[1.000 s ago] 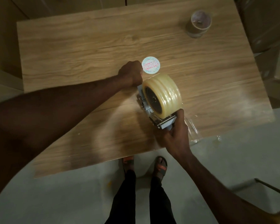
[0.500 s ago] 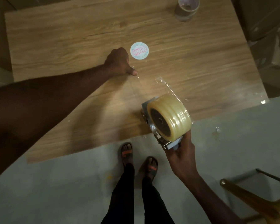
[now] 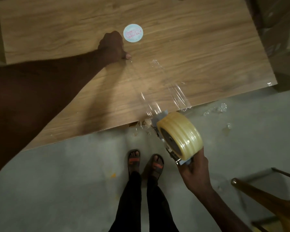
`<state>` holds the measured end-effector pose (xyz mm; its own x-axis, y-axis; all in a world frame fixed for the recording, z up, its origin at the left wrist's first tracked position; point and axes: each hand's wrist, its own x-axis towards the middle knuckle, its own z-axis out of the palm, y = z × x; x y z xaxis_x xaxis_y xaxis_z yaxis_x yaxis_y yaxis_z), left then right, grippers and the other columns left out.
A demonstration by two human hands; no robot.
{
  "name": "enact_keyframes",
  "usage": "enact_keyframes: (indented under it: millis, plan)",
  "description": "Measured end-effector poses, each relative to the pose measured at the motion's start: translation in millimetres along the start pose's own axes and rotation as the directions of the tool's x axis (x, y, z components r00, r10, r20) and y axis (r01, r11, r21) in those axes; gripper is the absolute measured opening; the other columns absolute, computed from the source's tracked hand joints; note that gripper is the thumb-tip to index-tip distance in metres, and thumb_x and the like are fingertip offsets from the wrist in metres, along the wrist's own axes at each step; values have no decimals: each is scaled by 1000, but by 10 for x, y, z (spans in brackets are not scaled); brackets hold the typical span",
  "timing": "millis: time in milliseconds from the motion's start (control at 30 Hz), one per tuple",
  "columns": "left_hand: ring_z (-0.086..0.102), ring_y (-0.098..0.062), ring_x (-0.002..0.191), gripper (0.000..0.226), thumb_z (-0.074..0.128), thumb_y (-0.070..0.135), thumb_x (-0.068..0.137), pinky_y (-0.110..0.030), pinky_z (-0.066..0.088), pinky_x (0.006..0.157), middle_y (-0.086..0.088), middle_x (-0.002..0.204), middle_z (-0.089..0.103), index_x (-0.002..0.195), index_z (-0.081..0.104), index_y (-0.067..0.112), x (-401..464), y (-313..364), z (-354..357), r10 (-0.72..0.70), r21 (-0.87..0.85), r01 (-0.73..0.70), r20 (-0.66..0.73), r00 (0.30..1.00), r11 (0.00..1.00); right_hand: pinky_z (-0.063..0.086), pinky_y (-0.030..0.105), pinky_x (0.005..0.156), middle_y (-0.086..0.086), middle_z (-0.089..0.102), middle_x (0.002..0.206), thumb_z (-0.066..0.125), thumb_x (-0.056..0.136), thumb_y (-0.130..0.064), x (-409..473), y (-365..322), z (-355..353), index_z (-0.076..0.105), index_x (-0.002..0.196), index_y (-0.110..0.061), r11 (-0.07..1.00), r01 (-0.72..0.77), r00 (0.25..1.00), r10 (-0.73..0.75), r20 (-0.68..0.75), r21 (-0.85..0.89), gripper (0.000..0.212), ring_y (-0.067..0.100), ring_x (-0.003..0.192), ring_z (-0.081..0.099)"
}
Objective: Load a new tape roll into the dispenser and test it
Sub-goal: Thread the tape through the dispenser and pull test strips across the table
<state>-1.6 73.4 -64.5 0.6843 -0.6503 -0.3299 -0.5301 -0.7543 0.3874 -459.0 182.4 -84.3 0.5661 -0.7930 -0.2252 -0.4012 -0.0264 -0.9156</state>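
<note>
Only the head view to go on. Since a second ago my right hand (image 3: 193, 171), wrapped around the dispenser (image 3: 167, 131) handle, has dragged it from mid-table to just past the near edge of the table (image 3: 57, 30). My left hand (image 3: 112, 47) is curled, thumb pressing the clear strip (image 3: 159, 91) down, so tape's feeding and the test looks good. Count: one tape roll (image 3: 180, 134), one dispenser, one round sticker (image 3: 133, 33), a few scraps (image 3: 216, 109) on the floor.
</note>
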Motion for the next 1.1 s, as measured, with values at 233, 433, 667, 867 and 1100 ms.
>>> enact_keyframes:
  millis: [233, 433, 667, 867, 1100]
  plan:
    - [68, -28, 105, 37, 90, 34, 67, -33, 49, 82, -11, 108, 74, 87, 67, 13, -43, 27, 6, 41, 23, -41, 9, 999, 999, 48, 29, 46, -2, 67, 79, 70, 81, -6, -72, 257, -28, 51, 126, -15, 999, -40, 999, 40, -2, -36, 50, 17, 57, 64]
    - [67, -28, 108, 37, 90, 36, 67, -36, 51, 88, -9, 109, 75, 88, 70, 13, -8, 31, -10, 38, 46, -39, 30, 999, 998, 50, 39, 45, 0, 67, 79, 72, 82, 20, 5, 386, -3, 44, 129, -44, 996, -60, 998, 61, 24, -61, 84, 22, 56, 64]
    - [66, -30, 109, 46, 89, 39, 68, -41, 53, 93, -12, 111, 73, 94, 73, 4, 39, -5, -11, 70, 87, -74, 47, 996, 993, 60, 33, 69, 3, 73, 108, 79, 86, -16, 34, 417, 199, 49, 141, -6, 963, -183, 981, 193, -30, 195, 63, 21, 87, 73]
    - [70, -30, 102, 49, 89, 41, 68, -36, 51, 85, -15, 104, 75, 94, 74, 2, 38, -49, -32, 112, 55, -115, 59, 992, 992, 54, 49, 55, 22, 68, 94, 71, 89, 14, -213, 480, 231, 54, 133, -14, 889, -304, 927, 359, -108, 341, 55, 43, 63, 62]
    - [73, -29, 91, 19, 74, 19, 76, -32, 57, 85, -14, 92, 76, 89, 75, 5, -184, -141, -172, 32, -34, -34, -54, 998, 999, 55, 49, 68, 26, 69, 107, 76, 83, -1, -147, 138, 29, 56, 132, -10, 896, -199, 947, 280, -156, 397, 54, 35, 84, 68]
